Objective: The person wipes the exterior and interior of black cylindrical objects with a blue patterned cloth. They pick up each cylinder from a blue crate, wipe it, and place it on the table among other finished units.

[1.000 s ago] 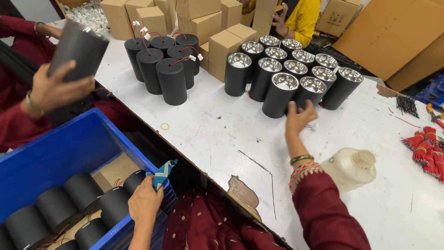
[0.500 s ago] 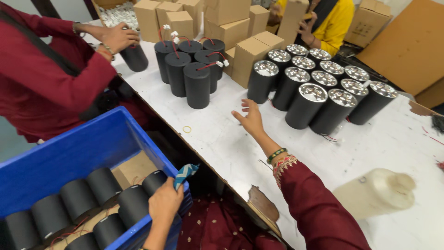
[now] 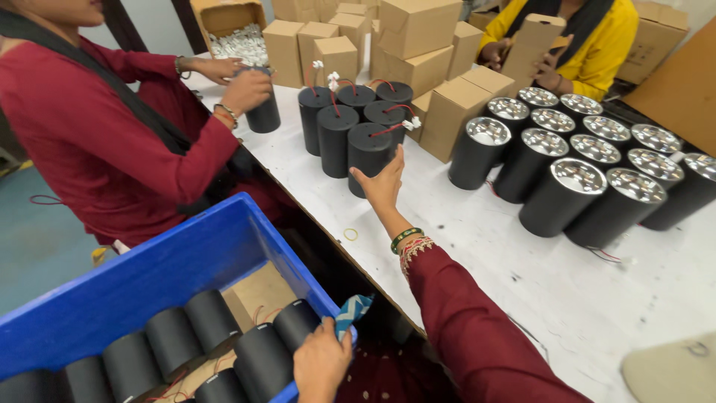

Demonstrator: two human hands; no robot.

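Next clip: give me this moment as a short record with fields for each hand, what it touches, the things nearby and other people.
left hand: rests on a black cylinder lying in the blue plastic crate, beside a blue patterned cloth
right hand: open, reaching to the nearest upright black cylindrical housing with a red wire; contact unclear
white table: wired housings in a cluster, reflector-topped black cylinders at right, brown cardboard boxes behind
other people: one in dark red holds a black cylinder; one in yellow holds a box
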